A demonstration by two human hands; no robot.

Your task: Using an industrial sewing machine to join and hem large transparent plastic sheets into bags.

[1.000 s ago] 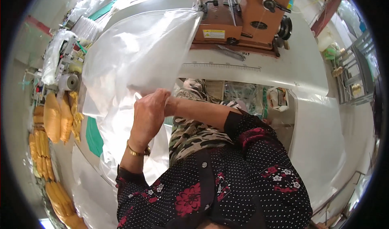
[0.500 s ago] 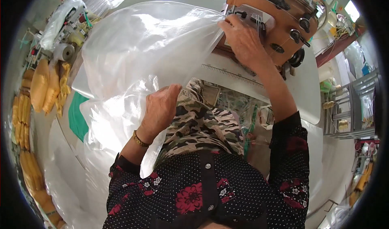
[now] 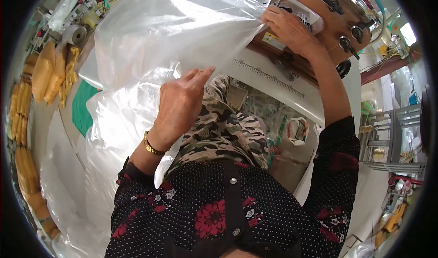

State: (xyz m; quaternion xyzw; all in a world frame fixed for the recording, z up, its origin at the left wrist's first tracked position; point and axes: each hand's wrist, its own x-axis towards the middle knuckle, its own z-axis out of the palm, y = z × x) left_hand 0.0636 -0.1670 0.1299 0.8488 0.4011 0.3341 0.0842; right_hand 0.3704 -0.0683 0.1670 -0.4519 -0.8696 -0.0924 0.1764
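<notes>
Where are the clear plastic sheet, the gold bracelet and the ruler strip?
clear plastic sheet [image 3: 164,34], head view, its broad middle.
gold bracelet [image 3: 152,146], head view, band at the left wrist.
ruler strip [image 3: 269,78], head view, mid-length.

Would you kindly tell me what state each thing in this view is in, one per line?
Clear plastic sheet: crumpled, lifted, spread from the table up to the machine.
Left hand: fingers partly open, resting against the sheet.
Right hand: closed grip on the sheet's edge at the machine.
Sewing machine: upright on the white table.
Yellow bundles: stacked at left.
</notes>
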